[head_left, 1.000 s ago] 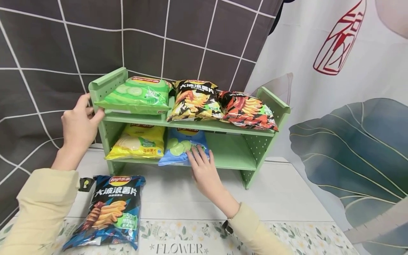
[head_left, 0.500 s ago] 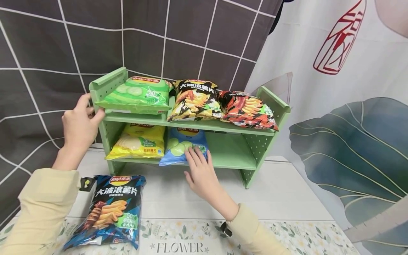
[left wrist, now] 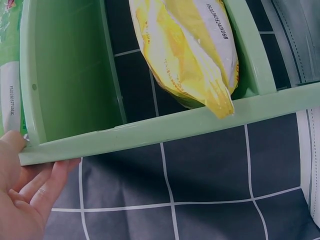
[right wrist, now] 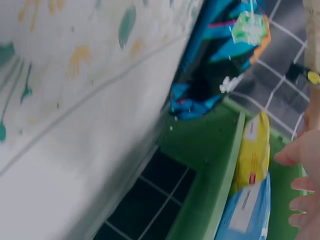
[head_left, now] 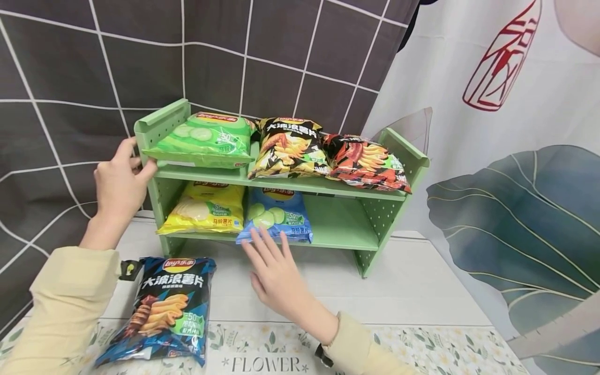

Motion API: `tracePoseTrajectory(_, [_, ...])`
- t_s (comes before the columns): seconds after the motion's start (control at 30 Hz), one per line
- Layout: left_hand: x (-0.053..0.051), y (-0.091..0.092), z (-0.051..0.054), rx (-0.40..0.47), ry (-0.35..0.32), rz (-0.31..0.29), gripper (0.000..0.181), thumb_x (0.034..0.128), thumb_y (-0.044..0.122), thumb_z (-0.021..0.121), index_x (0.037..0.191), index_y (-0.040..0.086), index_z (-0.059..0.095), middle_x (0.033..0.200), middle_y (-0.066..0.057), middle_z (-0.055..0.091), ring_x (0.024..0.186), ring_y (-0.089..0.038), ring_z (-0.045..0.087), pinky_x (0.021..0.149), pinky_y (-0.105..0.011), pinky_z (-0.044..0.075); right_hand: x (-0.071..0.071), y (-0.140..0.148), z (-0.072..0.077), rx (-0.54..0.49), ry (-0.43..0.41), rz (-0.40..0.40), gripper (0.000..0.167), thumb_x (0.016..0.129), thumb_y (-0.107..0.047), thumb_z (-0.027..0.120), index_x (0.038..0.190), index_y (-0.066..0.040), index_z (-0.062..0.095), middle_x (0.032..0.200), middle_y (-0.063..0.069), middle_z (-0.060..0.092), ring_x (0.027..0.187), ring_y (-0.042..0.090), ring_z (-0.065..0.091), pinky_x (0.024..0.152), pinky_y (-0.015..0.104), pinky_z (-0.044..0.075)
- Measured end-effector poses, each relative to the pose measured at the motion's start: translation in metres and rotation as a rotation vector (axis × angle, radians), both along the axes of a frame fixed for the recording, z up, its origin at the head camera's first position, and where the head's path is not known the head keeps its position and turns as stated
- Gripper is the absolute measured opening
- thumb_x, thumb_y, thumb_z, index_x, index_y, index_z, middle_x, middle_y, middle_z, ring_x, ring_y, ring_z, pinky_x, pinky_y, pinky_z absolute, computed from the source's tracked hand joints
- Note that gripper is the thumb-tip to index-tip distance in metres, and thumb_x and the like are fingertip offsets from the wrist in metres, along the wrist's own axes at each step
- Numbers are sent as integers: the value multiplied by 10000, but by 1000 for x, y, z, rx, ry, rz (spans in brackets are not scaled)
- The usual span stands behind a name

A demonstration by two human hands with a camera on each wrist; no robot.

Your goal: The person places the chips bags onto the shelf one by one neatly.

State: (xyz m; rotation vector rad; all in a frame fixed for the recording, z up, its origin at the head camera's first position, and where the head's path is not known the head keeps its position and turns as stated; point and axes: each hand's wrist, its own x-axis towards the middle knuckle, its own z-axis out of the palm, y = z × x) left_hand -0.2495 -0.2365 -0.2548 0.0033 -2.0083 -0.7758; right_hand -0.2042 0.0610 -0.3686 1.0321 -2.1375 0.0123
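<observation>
At the left end of the green two-tier shelf [head_left: 281, 183], my left hand [head_left: 119, 182] holds the side panel's edge. Thumb and fingers lie on opposite sides of that panel in the left wrist view. My right hand [head_left: 276, 276] is spread with fairly straight fingers, just in front of a blue chip bag [head_left: 281, 211] on the lower tier; whether its fingertips touch the bag's lower edge I cannot tell. Beside the blue bag, to its left, lies a yellow chip bag [head_left: 203, 208]. A dark blue-and-black chip bag [head_left: 164, 307] lies on the table between my forearms.
On the upper tier lie a green chip bag [head_left: 211, 138], a black-and-gold one [head_left: 289, 148] and a red-and-black one [head_left: 367, 162]. Bare lower tier [head_left: 342, 221] shows right of the blue bag. A dark gridded cloth [head_left: 211, 57] hangs behind the shelf, above the white table [head_left: 412, 286].
My right hand has drawn back off the blue chip bag, down and to the left, uncovering its front. The left hand keeps its place on the shelf. The bags look almost unmoved.
</observation>
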Motion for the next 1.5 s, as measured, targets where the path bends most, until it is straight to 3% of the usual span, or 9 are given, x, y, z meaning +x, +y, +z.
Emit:
tracePoseTrajectory(0.2, [0, 0, -1, -3, 1, 2, 375, 909, 172, 569, 1259, 36, 573, 901, -259, 706, 694, -436, 603, 665, -496, 368, 9, -15, -9, 54, 11, 67, 665, 863, -330, 628, 1431, -55, 420, 1515, 177, 375, 1431, 348, 297, 1112, 562, 275])
tracePoseTrajectory(0.47, [-1, -1, -2, -2, -11, 13, 364, 904, 168, 572, 1241, 31, 582, 851, -250, 711, 646, -384, 572, 625, -434, 350, 23, -35, -19, 242, -228, 75, 706, 957, -476, 456, 1514, -90, 256, 1595, 130, 207, 1485, 313, 135, 1162, 515, 190])
tracePoseTrajectory(0.83, [2, -3, -1, 21, -6, 3, 336, 907, 172, 564, 1202, 14, 593, 927, -251, 704, 798, -464, 653, 747, -535, 400, 43, -61, -29, 455, -433, 169, 828, 940, -604, 392, 1558, -162, 62, 1632, 71, 61, 1499, 268, 102, 1127, 479, 291])
tracePoseTrajectory(0.9, [1, -3, -1, 15, -9, 7, 333, 905, 171, 569, 1200, 19, 597, 921, -241, 709, 704, -392, 653, 709, -498, 403, 46, -65, -31, 485, -450, 184, 834, 937, -609, 396, 1558, -170, 56, 1633, 66, 51, 1496, 269, 112, 1118, 463, 312])
tracePoseTrajectory(0.97, [0, -3, -1, 4, -10, 15, 328, 903, 170, 574, 1196, 24, 603, 880, -232, 718, 564, -174, 573, 659, -435, 381, 49, -68, -32, 503, -462, 200, 835, 937, -604, 403, 1558, -168, 56, 1632, 66, 57, 1491, 272, 130, 1101, 453, 339])
tracePoseTrajectory(1.03, [-1, -3, -1, -4, -13, 20, 328, 902, 174, 576, 1196, 31, 606, 850, -223, 722, 540, 46, 426, 629, -375, 343, 50, -70, -33, 509, -477, 205, 842, 932, -604, 416, 1558, -169, 60, 1632, 59, 74, 1488, 268, 151, 1085, 442, 364])
tracePoseTrajectory(1.13, [-2, -3, 0, -3, -15, 19, 331, 902, 183, 579, 1197, 38, 610, 858, -217, 724, 550, 160, 318, 619, -334, 328, 51, -73, -34, 496, -470, 212, 832, 926, -570, 470, 1550, -153, 110, 1620, 64, 151, 1468, 263, 225, 1048, 407, 413])
tracePoseTrajectory(1.37, [0, -1, 0, 5, -15, 10, 348, 910, 171, 571, 1222, 19, 589, 928, -247, 706, 739, -438, 637, 681, -473, 380, 48, -72, -38, 436, -366, 263, 708, 922, -373, 562, 1505, -115, 253, 1534, 106, 366, 1335, 265, 461, 963, 262, 473])
tracePoseTrajectory(1.5, [0, -1, 0, 17, -5, -1, 355, 905, 171, 575, 1225, 18, 587, 959, -254, 694, 829, -489, 646, 746, -545, 395, 45, -68, -38, 405, -401, 284, 752, 890, -234, 608, 1526, -142, 216, 1522, 120, 381, 1274, 261, 524, 617, 108, 484])
